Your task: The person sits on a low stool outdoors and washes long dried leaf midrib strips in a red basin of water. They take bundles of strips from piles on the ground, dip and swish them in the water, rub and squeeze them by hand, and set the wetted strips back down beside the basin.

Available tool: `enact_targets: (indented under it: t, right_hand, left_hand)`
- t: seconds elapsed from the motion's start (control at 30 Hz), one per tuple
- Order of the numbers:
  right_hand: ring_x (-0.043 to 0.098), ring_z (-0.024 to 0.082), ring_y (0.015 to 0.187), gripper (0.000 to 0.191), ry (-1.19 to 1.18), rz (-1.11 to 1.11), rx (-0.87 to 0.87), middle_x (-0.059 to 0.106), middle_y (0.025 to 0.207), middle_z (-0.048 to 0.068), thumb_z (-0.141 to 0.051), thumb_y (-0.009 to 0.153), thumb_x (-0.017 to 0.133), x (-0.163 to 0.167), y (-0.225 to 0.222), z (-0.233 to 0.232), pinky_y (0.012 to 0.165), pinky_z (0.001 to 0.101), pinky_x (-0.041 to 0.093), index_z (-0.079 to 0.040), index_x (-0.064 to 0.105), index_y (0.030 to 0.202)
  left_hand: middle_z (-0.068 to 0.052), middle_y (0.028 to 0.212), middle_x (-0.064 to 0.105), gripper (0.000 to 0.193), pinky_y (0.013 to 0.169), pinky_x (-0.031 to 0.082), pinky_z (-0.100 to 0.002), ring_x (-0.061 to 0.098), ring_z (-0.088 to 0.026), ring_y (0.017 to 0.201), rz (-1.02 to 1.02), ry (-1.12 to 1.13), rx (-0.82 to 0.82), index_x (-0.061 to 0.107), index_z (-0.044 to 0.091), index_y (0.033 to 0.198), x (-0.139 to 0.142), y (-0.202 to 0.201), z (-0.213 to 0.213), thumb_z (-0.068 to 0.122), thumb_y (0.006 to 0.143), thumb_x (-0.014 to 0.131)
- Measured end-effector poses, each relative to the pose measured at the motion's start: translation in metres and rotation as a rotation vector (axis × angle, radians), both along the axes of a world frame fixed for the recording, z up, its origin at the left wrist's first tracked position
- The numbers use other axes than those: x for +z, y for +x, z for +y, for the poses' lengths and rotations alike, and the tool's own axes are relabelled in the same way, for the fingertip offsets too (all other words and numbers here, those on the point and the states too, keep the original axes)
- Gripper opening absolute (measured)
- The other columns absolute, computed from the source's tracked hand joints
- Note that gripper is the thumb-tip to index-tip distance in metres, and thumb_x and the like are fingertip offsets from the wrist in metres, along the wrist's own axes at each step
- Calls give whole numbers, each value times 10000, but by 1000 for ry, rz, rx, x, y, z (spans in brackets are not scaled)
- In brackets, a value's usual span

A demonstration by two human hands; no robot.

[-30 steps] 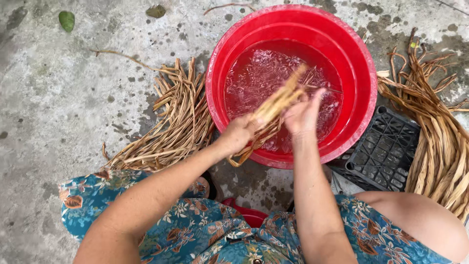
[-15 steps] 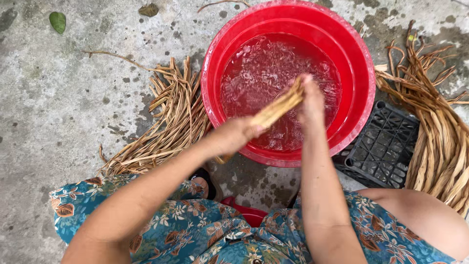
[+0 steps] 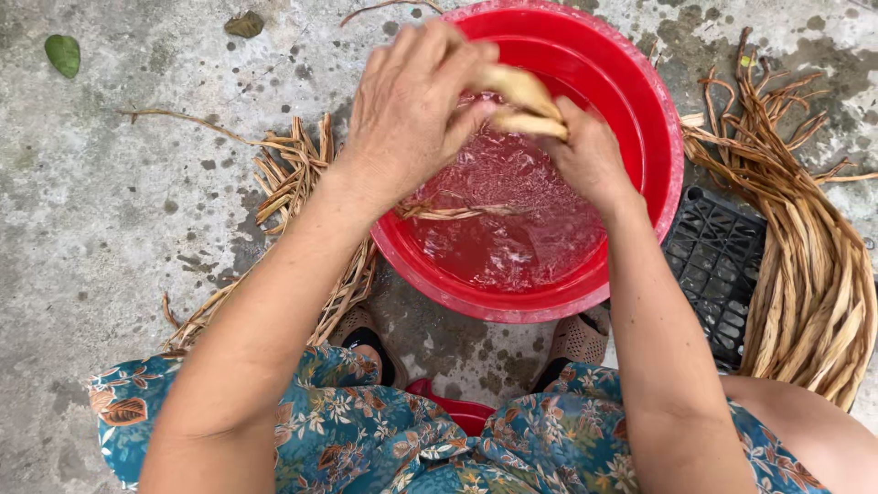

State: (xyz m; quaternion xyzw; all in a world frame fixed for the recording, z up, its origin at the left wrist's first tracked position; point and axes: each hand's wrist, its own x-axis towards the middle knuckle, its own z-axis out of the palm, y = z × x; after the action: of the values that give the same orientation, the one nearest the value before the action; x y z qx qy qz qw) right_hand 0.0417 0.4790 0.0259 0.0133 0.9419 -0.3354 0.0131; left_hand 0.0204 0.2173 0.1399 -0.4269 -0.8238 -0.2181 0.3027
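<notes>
Both hands, left (image 3: 412, 101) and right (image 3: 585, 155), clench a wet bundle of tan fibre strips (image 3: 523, 101) over the round red plastic basin (image 3: 654, 137). Hard twisting could snap strips. Water may splash onto the concrete floor (image 3: 110, 210).

Outdoor setting: mottled, damp-stained grey concrete floor (image 3: 110, 210) (even daylight, no hard shadows), with a fallen green leaf (image 3: 63, 53) and a black plastic crate (image 3: 722, 265) at right.

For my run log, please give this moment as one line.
left hand: grips fibre bundle | right hand: grips same | over red basin
</notes>
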Motion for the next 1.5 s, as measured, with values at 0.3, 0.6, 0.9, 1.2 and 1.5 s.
enact_targets:
  t: [0.3, 0.6, 0.9, 1.2, 1.5]
  right_hand:
    - [701, 396, 965, 934, -37, -562, -487, 590, 1187, 259, 18, 895, 654, -214, 20, 3, 778, 475, 626, -57, 36, 1591]
    - [748, 359, 1004, 573, 48, -973, -43, 749, 1243, 230, -451, 1010, 505, -200, -3, -27, 783, 465, 597, -12, 674, 1338]
    - [656, 396, 1191, 475, 316, -745, -241, 667, 1305, 252, -349, 1017, 530, -232, -7, 19, 992, 484, 539, 4, 669, 1303]
    - [698, 220, 768, 226, 84, -959, 207, 769, 919, 141, -128, 900, 710, -166, 16, 9, 657, 381, 561, -3, 738, 1087]
    - [578, 126, 691, 187, -275, -214, -313, 657, 893, 43, -272, 1010, 634, 120, 16, 130, 567, 298, 525, -108, 710, 1055]
  left_hand:
    - [-149, 1470, 508, 595, 1081, 469, -500, 500, -310, 1360, -854, -572, 174, 499, 150, 1493, -187, -33, 29, 318, 963, 711]
    - [-88, 1682, 194, 619, 1225, 40, -650, 99, -357, 1559, -1206, -1192, 321, 395, 234, 1540, -304, -38, 28, 400, 975, 586]
    - [-87, 1654, 326, 588, 1192, 32, -775, 154, -409, 1576, -1232, -1273, 345, 474, 171, 1524, -311, -33, 34, 339, 977, 610]
    - [-79, 1650, 296, 577, 1165, 266, -675, 416, -348, 1427, -1295, -315, 603, 490, 274, 1491, -251, -31, 66, 200, 935, 623]
    - [-112, 1171, 746, 322, 971, 545, -407, 718, -265, 1078, -1363, -79, 394, 763, 166, 1184, -250, -45, 30, 309, 901, 709]
